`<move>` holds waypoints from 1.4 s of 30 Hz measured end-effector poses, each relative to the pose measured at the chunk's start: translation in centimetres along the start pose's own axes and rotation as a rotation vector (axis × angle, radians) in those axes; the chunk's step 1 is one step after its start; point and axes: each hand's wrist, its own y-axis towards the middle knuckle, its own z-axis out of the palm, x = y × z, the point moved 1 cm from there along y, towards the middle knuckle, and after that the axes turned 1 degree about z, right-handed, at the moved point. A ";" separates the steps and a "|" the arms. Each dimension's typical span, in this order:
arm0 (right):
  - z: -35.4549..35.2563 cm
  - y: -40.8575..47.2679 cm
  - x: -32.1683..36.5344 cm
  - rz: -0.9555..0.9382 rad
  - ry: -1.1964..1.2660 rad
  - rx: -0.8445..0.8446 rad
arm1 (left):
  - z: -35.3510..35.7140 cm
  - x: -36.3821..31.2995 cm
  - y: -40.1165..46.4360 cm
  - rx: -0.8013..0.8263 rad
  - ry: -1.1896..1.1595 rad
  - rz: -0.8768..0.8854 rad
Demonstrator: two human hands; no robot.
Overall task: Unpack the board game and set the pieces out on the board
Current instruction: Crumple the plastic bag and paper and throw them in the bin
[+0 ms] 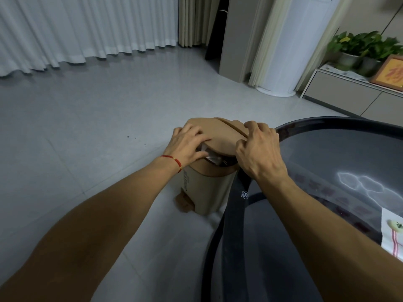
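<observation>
A beige pedal bin (205,188) stands on the floor beside the table. My left hand (187,144) rests with spread fingers on the near flap of its brown lid (220,134), thumb against crumpled clear plastic wrap (210,156) sticking out of the opening. My right hand (259,149) grips the lid's right edge with curled fingers. On the dark glass table (235,192) lies a thin translucent sheet with reddish printed marks (327,190), possibly the game board. No game pieces or box are in view.
A white cloth with a red stripe (392,232) lies at the table's right edge. Grey tiled floor (98,127) spreads to the left, with white curtains (76,29) behind. A low cabinet (349,94) with potted plants (366,49) stands at the back right.
</observation>
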 end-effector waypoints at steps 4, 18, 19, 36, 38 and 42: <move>-0.1 0.0 0.1 0.008 0.005 0.010 | -0.7 -2.2 1.8 0.038 0.241 0.020; 0.3 0.3 -0.1 -0.023 -0.020 0.018 | -0.3 0.6 -0.7 0.151 -0.065 0.206; 0.4 0.3 -0.1 -0.044 -0.034 0.031 | 0.0 0.6 -1.4 0.121 -0.098 0.186; 0.8 0.8 -0.4 -0.124 -0.096 0.156 | 2.2 -1.4 -4.7 0.061 -0.238 -0.083; 0.9 0.8 -0.4 -0.128 -0.094 0.138 | 1.4 -1.8 -4.2 0.098 -0.234 -0.094; 0.7 0.5 0.0 -0.108 -0.126 0.006 | -1.8 -3.0 -4.1 0.197 -0.265 -0.203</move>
